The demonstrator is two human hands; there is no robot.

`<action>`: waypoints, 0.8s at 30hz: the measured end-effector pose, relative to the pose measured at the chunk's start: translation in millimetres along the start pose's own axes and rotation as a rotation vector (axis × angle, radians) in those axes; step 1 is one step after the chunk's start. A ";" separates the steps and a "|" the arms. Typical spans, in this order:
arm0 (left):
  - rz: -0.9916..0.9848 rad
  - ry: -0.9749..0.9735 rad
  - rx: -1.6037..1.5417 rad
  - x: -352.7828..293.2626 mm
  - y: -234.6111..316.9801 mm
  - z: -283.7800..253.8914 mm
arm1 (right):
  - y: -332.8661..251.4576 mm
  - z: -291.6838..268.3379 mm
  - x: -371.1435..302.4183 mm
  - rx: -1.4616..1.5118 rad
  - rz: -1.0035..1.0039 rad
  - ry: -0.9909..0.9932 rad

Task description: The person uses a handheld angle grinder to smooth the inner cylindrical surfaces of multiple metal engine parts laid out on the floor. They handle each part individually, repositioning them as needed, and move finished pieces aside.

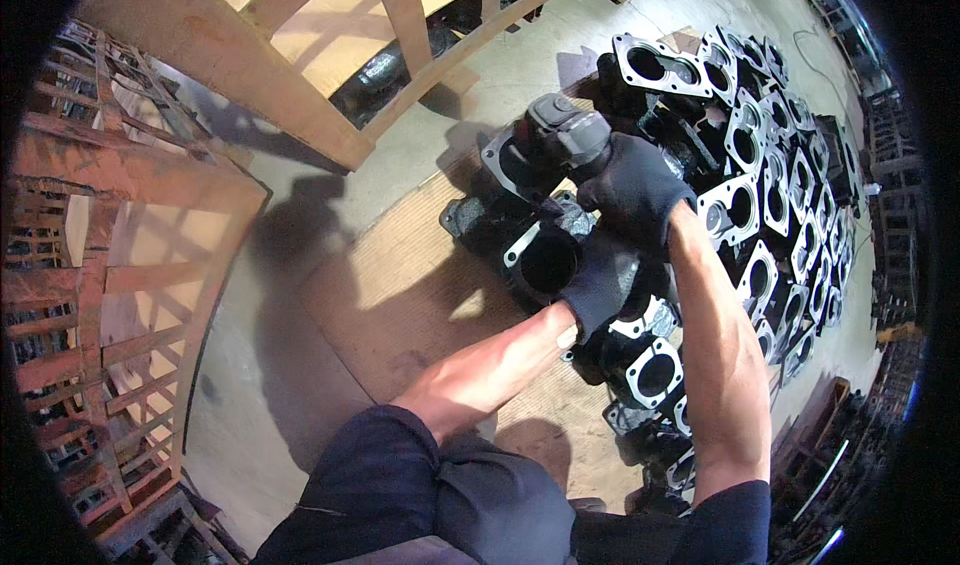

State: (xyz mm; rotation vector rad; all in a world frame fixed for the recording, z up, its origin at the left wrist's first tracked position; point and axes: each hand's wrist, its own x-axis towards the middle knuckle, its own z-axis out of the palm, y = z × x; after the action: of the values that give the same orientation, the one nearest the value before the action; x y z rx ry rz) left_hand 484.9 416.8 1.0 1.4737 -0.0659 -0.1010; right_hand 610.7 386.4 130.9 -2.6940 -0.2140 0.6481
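Both of my hands wear dark gloves. My right hand [640,187] is wrapped round a dark grey, blocky power tool [568,133], held above the castings. Its working end is hidden. My left hand [605,280] lies lower down, against a black metal casting [548,260] with a bright machined flange and a large round bore. The left fingers are lost in shadow, so their grip does not show. Just beyond that casting, partly under the tool, is another flanged casting [507,165].
Many similar castings [745,145] stand packed in rows at the right, and several more [655,373] run down toward me. Flattened cardboard [400,290] covers the concrete floor [235,365] beneath them. An orange-brown metal crate [150,200] stands left, another slatted crate [400,25] ahead.
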 end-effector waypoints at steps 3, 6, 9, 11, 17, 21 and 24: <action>-0.081 0.004 -0.020 -17.5 -6.9 -25.9 | -14.0 26.2 12.2 -0.006 -0.147 -0.024; -0.239 -0.001 -0.001 -25.3 -37.0 -23.7 | -31.6 27.4 -5.5 -0.048 -0.096 -0.082; -0.423 -0.072 0.068 -23.7 35.1 -25.4 | -32.4 26.0 -12.6 -0.069 -0.114 -0.028; -0.187 -0.198 0.419 -16.6 23.8 -31.9 | -28.1 15.5 -3.9 0.023 -0.128 -0.034; -0.155 -0.108 -0.015 3.5 -6.6 -0.7 | -17.0 -8.5 -8.2 0.014 0.052 0.009; -0.301 -0.083 -0.695 -14.6 -59.1 -9.5 | -20.4 7.6 -0.1 -0.028 -0.114 -0.018; -0.364 -0.086 -0.391 -25.6 -5.4 -26.8 | -35.9 20.6 -6.8 -0.076 -0.083 -0.105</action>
State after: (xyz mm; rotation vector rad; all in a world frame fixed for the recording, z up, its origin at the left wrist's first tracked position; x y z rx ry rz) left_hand 462.2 445.6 -6.5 1.0767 0.1467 -0.4485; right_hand 592.9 424.4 130.2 -2.7084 -0.3832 0.7713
